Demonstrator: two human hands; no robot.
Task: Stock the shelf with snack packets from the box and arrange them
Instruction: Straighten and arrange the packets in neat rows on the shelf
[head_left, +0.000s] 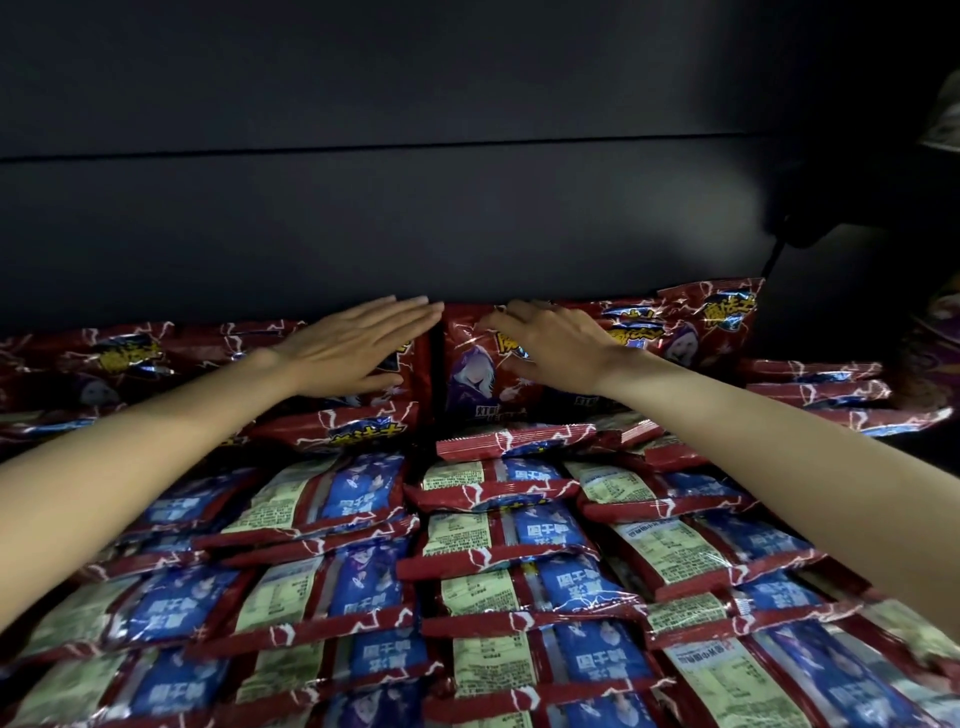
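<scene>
We are pressing our flat left hand (353, 348) on one upright packet (410, 384); right hand (550, 353) fingers are curling over another packet (478, 374); flat packets (493, 545) too many to count.

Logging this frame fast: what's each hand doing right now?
Left hand: open, fingers straight, pressing flat on an upright red packet.
Right hand: fingers curled over the top of the next upright packet, gripping it.

One head-worn view only, looking forward and down from close above the rows of snack packets (498, 561), toward the dark back panel (415, 218) standing behind them. Both forearms reach in from the bottom corners; wide-angle bending curves the panel's seam.
</scene>
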